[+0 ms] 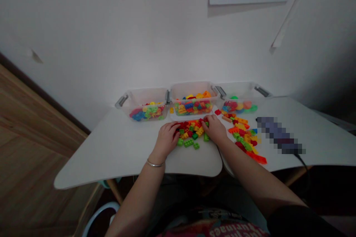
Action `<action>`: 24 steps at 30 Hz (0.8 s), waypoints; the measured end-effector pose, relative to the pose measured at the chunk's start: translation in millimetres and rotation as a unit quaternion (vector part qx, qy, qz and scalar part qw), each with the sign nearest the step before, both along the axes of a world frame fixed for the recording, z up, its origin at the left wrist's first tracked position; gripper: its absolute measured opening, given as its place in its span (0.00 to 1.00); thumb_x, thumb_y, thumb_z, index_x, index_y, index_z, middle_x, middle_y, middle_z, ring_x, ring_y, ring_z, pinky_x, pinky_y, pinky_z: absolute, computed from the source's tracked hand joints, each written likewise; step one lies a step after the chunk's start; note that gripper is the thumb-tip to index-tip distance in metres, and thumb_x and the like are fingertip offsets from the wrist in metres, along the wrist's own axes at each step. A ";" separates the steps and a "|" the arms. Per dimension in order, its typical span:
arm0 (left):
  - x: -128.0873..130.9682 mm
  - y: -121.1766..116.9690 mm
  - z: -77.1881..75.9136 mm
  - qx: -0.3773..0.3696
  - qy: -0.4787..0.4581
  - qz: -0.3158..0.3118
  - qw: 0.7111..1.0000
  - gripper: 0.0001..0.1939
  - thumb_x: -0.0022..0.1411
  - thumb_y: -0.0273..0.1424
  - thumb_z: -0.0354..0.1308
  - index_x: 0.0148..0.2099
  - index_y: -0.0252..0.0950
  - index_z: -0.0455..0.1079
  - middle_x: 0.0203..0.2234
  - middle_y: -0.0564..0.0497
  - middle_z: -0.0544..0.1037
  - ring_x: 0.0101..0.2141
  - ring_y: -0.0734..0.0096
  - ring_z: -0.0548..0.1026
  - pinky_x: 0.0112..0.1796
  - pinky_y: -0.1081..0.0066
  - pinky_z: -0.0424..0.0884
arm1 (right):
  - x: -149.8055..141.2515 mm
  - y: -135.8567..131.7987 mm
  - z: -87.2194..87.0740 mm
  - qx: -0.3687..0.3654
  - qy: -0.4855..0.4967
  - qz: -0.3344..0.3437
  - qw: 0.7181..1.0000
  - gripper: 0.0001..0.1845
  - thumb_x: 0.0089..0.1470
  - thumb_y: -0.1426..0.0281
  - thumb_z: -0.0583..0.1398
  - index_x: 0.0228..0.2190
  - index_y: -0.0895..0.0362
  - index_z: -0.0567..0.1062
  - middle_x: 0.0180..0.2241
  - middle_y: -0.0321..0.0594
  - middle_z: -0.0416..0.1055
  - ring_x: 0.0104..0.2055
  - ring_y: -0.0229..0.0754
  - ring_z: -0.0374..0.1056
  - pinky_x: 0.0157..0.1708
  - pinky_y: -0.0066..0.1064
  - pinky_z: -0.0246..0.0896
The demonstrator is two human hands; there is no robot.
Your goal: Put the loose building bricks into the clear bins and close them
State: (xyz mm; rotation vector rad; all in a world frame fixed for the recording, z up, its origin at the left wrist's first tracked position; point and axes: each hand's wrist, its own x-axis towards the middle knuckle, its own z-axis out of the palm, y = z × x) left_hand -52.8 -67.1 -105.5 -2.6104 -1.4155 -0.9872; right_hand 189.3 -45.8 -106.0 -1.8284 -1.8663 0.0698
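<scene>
A pile of small toy building bricks [191, 129] in red, orange, yellow and green lies on the white table between my two hands. My left hand [165, 139] rests at the pile's left side, fingers apart and their tips against the bricks. On the opposite side my right hand [216, 129] reaches in from the right, thumb and fingers apart around the pile's edge, with a green brick near the fingertips. Whether that brick is touched is hard to see. Several loose green bricks [188, 143] lie along the near side of the pile.
Three clear plastic bins stand along the wall: the left bin [132, 100], the middle bin [178, 94] and the right bin [236, 88], each with coloured pieces. More bricks [244, 135] spread right of my right hand. A blurred-out object [278, 135] with a cable lies further right.
</scene>
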 end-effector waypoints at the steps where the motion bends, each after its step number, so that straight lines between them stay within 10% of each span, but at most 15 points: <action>1: 0.0 0.1 -0.1 0.000 0.000 -0.001 1.000 0.18 0.62 0.26 0.54 0.54 0.36 0.69 0.52 0.44 0.73 0.51 0.60 0.69 0.54 0.54 0.66 | -0.7 -0.5 0.2 -0.003 -0.004 0.000 1.000 0.14 0.60 0.60 0.52 0.41 0.54 0.71 0.44 0.46 0.68 0.44 0.47 0.67 0.38 0.35 0.61; 16: -0.5 0.1 -0.7 -0.004 -0.004 -0.004 1.000 0.18 0.62 0.26 0.53 0.54 0.38 0.68 0.53 0.45 0.72 0.52 0.60 0.69 0.54 0.54 0.66 | -9.0 20.8 -3.0 0.147 0.271 0.016 0.951 0.13 0.55 0.61 0.52 0.29 0.55 0.71 0.34 0.44 0.72 0.40 0.46 0.67 0.46 0.38 0.61; 24: 0.3 -2.0 2.8 -0.005 -0.014 -0.010 1.000 0.19 0.62 0.26 0.52 0.55 0.38 0.67 0.53 0.44 0.72 0.52 0.60 0.68 0.54 0.55 0.65 | -48.7 14.9 1.9 0.133 0.224 0.128 0.957 0.12 0.57 0.63 0.53 0.33 0.55 0.74 0.36 0.44 0.73 0.43 0.45 0.67 0.48 0.37 0.60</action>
